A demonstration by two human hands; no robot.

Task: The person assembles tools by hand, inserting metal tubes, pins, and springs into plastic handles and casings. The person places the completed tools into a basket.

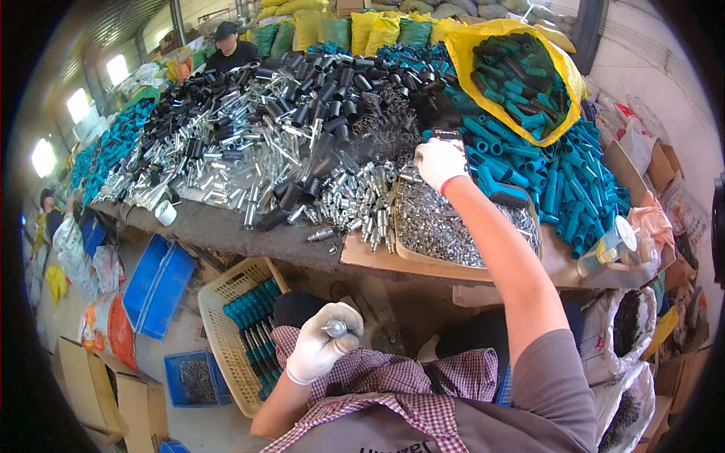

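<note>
Low before the checked apron (377,377), with the gloved left hand (321,347) curled around a metal piece (334,328), round end toward the camera. Far out over the bench (302,249), at arm's length, the gloved right hand (442,164), right beside a teal-and-black tool (487,180); fingertips partly hidden, impossible to tell whether grasping or released.

Across the bench, on dark cloth, one long spread of loose parts: black sleeves (302,113) toward the back, bright tubes (257,162) in a tangle at the middle, springs (385,117) in a dark wiry heap, silver fittings (362,198) near the front edge. Beneath the right forearm, on a brown board (361,253), a shallow tray (430,259) full of tiny metal bits (445,230). To the right, a deep pile of teal handles (563,181), with a yellow bag (458,51) of more behind, mouth open toward the front. At the left front edge a white cup (165,214); at the right end a clear jar (619,235).

Below, left of the knees, a cream crate (215,302) with teal-ended rods (257,332) in rows; farther left, blue bins (162,283) and cardboard boxes (142,408). On the right, open white sacks (593,340).

Beyond the far edge, a co-worker (240,54) in black; behind, a row of yellow and green sacks (377,34). Along the left wall, bright windows (44,157).
</note>
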